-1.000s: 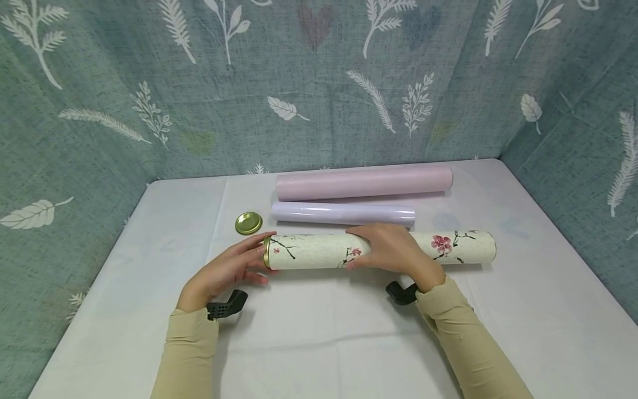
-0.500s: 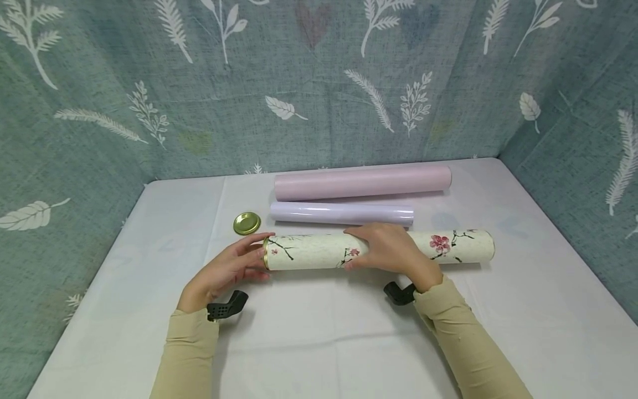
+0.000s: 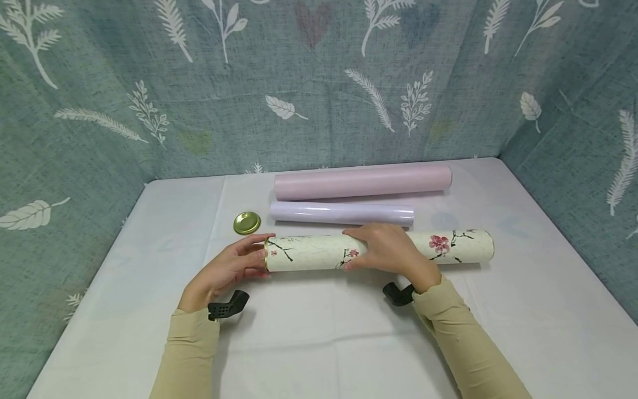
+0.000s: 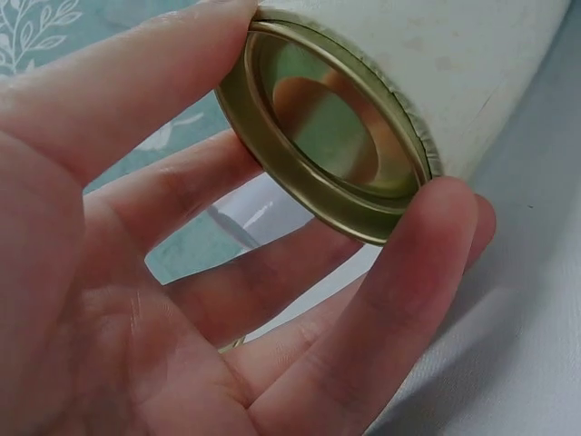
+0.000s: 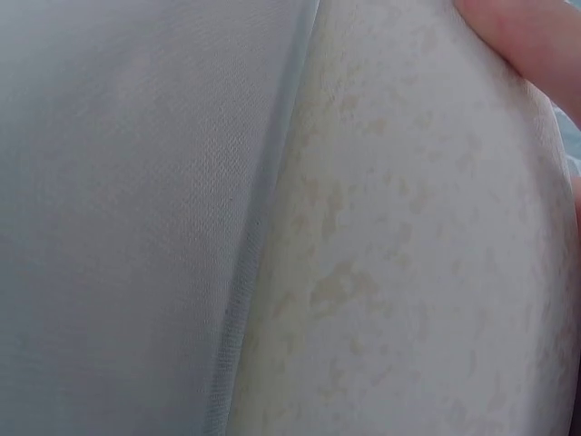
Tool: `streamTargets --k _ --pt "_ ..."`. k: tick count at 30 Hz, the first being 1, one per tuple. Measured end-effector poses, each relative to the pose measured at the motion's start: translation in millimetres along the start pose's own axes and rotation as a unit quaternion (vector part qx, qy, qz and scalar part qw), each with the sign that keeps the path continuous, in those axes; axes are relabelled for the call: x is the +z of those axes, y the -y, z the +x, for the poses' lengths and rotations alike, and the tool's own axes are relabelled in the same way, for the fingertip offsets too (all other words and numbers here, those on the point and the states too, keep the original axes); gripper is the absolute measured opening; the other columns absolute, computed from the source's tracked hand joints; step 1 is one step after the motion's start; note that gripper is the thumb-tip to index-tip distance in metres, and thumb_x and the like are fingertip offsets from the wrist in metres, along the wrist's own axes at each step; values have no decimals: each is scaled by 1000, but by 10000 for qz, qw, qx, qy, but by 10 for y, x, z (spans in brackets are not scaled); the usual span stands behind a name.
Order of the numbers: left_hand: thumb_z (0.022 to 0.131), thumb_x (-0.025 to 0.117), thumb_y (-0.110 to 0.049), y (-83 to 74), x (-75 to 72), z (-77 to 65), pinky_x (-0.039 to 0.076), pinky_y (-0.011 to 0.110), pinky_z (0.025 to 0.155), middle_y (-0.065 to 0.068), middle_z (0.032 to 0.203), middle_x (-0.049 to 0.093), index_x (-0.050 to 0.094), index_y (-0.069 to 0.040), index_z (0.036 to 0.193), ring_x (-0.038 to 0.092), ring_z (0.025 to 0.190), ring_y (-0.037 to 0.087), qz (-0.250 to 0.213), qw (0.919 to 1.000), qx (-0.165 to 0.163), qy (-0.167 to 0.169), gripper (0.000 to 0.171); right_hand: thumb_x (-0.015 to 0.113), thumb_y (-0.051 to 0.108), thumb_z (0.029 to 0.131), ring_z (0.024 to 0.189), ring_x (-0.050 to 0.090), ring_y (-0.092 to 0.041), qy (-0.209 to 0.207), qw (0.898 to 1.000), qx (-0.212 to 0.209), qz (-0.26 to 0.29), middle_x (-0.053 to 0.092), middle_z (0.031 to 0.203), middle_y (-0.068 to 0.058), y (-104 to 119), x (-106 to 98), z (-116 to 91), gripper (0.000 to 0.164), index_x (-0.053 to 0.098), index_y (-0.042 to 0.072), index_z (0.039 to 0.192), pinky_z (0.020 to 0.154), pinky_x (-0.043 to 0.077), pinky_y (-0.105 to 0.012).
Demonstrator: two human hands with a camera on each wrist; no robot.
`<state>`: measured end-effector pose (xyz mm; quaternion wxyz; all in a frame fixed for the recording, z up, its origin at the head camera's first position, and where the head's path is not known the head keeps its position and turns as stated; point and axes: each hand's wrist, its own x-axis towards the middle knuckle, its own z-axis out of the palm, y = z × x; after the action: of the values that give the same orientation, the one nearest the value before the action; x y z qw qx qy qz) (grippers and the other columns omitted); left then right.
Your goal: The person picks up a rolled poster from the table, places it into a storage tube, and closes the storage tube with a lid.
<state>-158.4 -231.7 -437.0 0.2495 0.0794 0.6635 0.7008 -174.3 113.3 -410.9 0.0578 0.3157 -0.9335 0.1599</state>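
A cream cardboard tube (image 3: pixel 309 253) printed with plum blossom lies crosswise on the table. My right hand (image 3: pixel 391 250) grips it from above, near its middle; in the right wrist view the thumb (image 5: pixel 536 41) lies against the tube's mottled side (image 5: pixel 399 236). At the left end my left hand (image 3: pixel 231 266) holds a gold metal lid (image 4: pixel 318 136) by its rim, the thumb and fingers spread around it. The lid sits at the tube's end, its rim against the paper edge, and the palm stays apart from its recessed face.
Another round gold lid (image 3: pixel 247 223) lies flat beyond my left hand. Behind the tube are a shiny pale lilac roll (image 3: pixel 344 213) and a longer pink tube (image 3: pixel 364 183). A leaf-patterned curtain (image 3: pixel 319 100) surrounds the white table (image 3: pixel 299 343).
The gold band visible at the tube's left end has become narrower under my left fingers. My right hand keeps its grip on the tube. The whole view has shifted slightly.
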Motion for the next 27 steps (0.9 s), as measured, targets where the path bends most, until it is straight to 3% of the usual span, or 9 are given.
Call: streamTargets --k 20,27 --pt "88 57 -15 0 2 -11 46 45 81 21 123 43 37 -9 133 57 92 33 161 9999 3 -14 49 68 65 59 103 55 -15 89 10000 -8 -44 60 113 4 25 -5 -3 76 56 25 122 82 44 -37" --pt "88 57 -16 -25 18 -28 45 46 83 20 125 41 36 -8 132 55 98 34 299 9994 -36 192 49 67 66 59 93 56 -9 409 9989 203 64 60 108 13 30 -39 -11 71 56 31 119 73 45 -33"
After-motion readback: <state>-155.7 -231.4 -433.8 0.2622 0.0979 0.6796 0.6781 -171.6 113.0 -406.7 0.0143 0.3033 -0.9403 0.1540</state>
